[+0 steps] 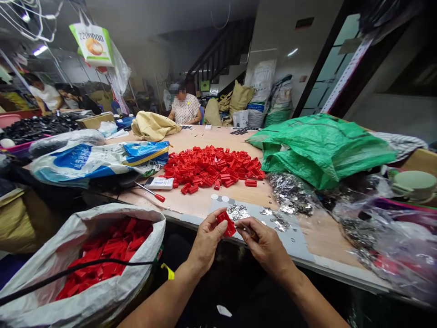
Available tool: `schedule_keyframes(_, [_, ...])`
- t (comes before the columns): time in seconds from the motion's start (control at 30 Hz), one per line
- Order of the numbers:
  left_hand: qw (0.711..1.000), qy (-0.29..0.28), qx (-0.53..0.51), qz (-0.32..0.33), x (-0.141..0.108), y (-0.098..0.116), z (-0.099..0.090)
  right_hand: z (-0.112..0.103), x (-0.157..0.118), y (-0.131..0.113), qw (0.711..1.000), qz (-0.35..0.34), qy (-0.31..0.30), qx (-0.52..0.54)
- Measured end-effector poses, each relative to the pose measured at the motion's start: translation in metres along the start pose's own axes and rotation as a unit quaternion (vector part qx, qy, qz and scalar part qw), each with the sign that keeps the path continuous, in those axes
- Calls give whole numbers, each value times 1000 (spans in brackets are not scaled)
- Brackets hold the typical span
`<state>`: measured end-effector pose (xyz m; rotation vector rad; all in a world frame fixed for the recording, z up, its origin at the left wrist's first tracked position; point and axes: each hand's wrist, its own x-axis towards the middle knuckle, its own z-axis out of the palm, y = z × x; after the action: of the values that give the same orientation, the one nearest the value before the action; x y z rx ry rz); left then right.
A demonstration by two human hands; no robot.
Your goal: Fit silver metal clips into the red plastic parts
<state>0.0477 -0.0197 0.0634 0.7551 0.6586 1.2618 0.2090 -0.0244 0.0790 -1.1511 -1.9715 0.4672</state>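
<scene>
Head: red piece [228, 223], long axis down-right

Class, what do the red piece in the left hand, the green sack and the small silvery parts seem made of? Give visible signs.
Red piece: probably glossy plastic, shown by bright highlights and moulded-looking edges.
Green sack: likely woven plastic, slightly shiny, judging by stiff, crinkled folds.
Silvery parts: apparently shiny metal, from their sharp glints.

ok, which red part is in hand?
The red part in the left hand, at the near edge of the table; other clearly visible ones lie on the table or in the white sack.
</scene>
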Motion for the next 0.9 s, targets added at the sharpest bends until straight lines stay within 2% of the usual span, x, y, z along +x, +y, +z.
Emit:
schedule_keyframes(0.13, [1000,-16,-8,-8,0,0,-1,0,-1,0,998,-52,-19,13])
schedule_keyframes(0.27, [999,-35,-23,-20,-2,1,-2,-5,-2,-1,996,-55,-48,49])
schedule_keyframes(0.47, [998,-55,-6,-35,-6,2,-1,-7,-6,4,989,10,-88,116])
schedule_keyframes(0.6, [998,-52,-2,-41,-7,3,0,-6,-11,8,983,82,-90,140])
schedule_keyframes(0.7, [998,-47,8,-42,-7,2,-1,-4,-14,11,980,105,-75,150])
schedule_keyframes(0.8, [998,-45,17,-38,-6,-1,-2,-1,-17,13,985,82,-60,139])
schedule_keyframes(0.9, [998,-43,36,-33,-6,-3,-2,0,-18,14,992,12,-66,107])
